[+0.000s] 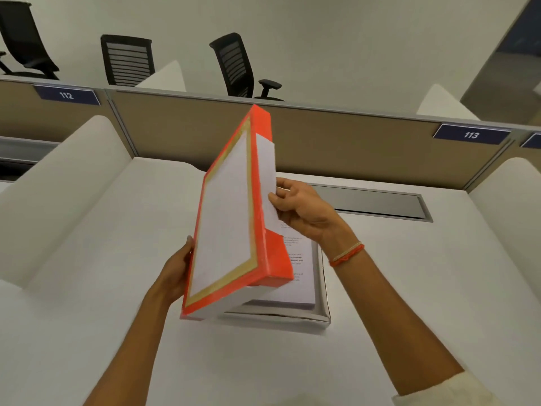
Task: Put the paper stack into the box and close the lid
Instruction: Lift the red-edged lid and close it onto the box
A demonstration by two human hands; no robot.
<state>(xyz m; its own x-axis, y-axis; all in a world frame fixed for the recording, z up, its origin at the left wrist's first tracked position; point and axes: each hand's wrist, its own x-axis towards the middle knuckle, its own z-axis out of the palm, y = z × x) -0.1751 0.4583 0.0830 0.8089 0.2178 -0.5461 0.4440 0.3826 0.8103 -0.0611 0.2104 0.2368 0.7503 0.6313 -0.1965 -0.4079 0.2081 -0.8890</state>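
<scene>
The lid (231, 218) is gripped at its left edge by the left hand (175, 271), with the fingers hidden behind, and pinched at its right wall by the right hand (301, 209). It should be levelled and lowered squarely over the paper stack (298, 276), already seated in the box (323, 317) on the counter (102, 288).

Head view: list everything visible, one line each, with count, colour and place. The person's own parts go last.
lid: one, orange rim with white face, tilted above the box, held by both hands
paper stack: one, white with print, inside the box
box: one, white, open on the desk
desk: one, white, with a grey cable slot
partition: tan, behind the desk
number signs: two readable, blue, 112 and 113
office chairs: three, black, beyond the partition
left hand: on the lid's left edge
right hand: on the lid's right side, orange wristband
</scene>
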